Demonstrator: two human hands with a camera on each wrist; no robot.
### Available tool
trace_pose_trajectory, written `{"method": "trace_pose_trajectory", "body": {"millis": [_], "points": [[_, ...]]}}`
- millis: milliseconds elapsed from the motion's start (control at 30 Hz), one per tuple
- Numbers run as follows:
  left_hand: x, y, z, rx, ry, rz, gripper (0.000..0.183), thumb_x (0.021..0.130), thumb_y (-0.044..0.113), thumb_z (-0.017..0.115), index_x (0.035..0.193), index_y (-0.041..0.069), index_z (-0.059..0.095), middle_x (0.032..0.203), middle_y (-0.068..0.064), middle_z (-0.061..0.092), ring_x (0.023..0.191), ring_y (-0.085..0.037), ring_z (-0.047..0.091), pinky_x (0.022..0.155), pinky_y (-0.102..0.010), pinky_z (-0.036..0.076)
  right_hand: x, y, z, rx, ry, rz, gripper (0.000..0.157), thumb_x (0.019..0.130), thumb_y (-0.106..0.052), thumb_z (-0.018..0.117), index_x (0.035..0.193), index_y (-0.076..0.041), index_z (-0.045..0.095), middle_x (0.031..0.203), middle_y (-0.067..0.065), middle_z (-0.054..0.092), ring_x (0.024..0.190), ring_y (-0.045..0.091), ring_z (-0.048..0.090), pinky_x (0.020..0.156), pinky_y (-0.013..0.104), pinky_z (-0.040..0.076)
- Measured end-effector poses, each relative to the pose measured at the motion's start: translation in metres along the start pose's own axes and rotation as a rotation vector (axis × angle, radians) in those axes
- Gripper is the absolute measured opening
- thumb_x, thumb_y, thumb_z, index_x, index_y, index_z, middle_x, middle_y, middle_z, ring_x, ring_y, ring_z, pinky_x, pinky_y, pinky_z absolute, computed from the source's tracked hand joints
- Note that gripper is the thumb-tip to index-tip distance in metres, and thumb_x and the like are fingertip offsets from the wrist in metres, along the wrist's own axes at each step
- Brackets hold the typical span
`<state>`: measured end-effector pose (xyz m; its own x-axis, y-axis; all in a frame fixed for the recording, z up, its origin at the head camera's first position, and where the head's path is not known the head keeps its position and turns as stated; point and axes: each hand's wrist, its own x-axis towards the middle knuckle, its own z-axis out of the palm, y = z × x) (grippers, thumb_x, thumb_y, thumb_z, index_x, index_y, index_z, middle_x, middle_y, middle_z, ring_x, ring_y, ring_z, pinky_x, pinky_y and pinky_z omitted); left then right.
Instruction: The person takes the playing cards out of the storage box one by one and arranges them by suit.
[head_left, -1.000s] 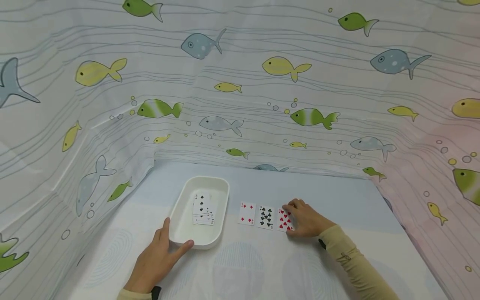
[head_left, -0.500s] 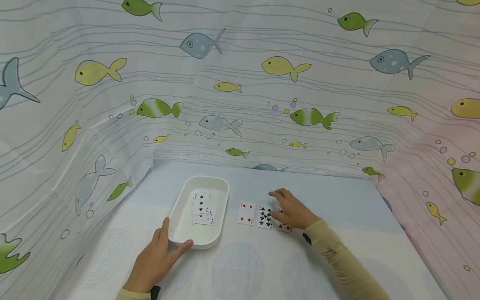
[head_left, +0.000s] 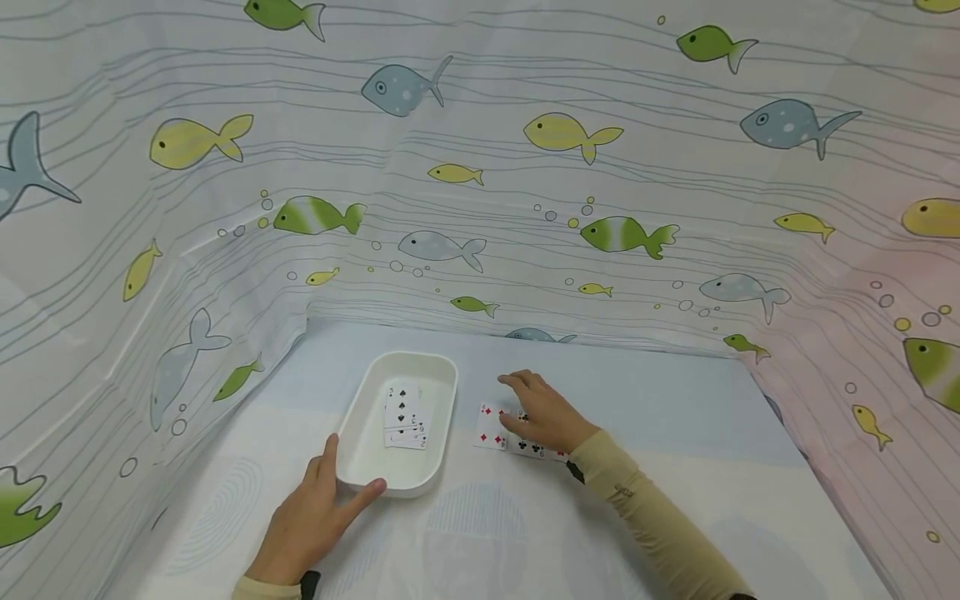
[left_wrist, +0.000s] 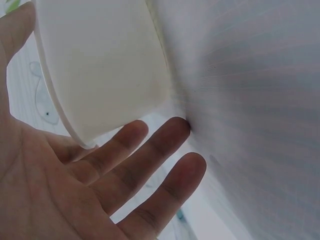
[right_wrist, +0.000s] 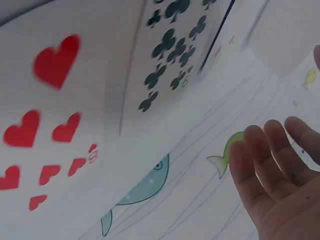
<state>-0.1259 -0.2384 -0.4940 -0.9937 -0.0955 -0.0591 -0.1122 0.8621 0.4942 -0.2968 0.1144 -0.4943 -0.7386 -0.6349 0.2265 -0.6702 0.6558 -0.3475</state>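
My left hand (head_left: 303,529) rests at the near left corner of a white plastic tub (head_left: 408,471), thumb on the near rim. In the left wrist view its fairly straight fingers lie along the tub's outer wall (left_wrist: 105,65). Over the row of playing cards hovers my right hand (head_left: 551,417), fingers spread and nothing held. The thumb overlaps the four of diamonds (head_left: 486,429). Beneath the palm, partly hidden, are the nine of clubs (head_left: 531,448) and the eight of hearts (head_left: 558,456). The right wrist view shows the eight of hearts (right_wrist: 65,127) beside the nine of clubs (right_wrist: 175,50).
Several overlapping spade cards (head_left: 403,417) lie face up inside the tub. A pale patterned cloth (head_left: 675,400) covers the table. Fish-printed curtains (head_left: 480,200) rise behind it and at both sides.
My right hand has moved left along the row, from the eight of hearts past the nine of clubs to the four of diamonds. Left hand, tub and cards have stayed put.
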Motion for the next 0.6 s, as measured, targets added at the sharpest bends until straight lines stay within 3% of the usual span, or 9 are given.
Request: {"method": "trace_pose_trajectory", "body": {"millis": [300, 600], "points": [[0.001, 0.000, 0.001, -0.006, -0.006, 0.005, 0.117, 0.089, 0.075, 0.055, 0.159, -0.006, 0.009, 0.147, -0.034, 0.039, 0.119, -0.045, 0.057, 0.093, -0.061, 0.047, 0.025, -0.029, 0.018, -0.040, 0.037, -0.036, 0.065, 0.095, -0.047, 0.064, 0.149, -0.013, 0.047, 0.142, 0.005, 0.050, 0.129, 0.022, 0.049, 0.108, 0.043, 0.042], [0.001, 0.000, 0.002, 0.004, -0.009, -0.005, 0.117, 0.090, 0.074, 0.056, 0.159, -0.007, 0.009, 0.147, -0.035, 0.039, 0.117, -0.046, 0.058, 0.092, -0.061, 0.047, 0.054, -0.064, 0.022, 0.045, -0.005, -0.067, 0.067, 0.097, -0.040, 0.066, 0.152, -0.012, 0.041, 0.148, 0.010, 0.044, 0.137, 0.021, 0.044, 0.112, 0.034, 0.039]]}}
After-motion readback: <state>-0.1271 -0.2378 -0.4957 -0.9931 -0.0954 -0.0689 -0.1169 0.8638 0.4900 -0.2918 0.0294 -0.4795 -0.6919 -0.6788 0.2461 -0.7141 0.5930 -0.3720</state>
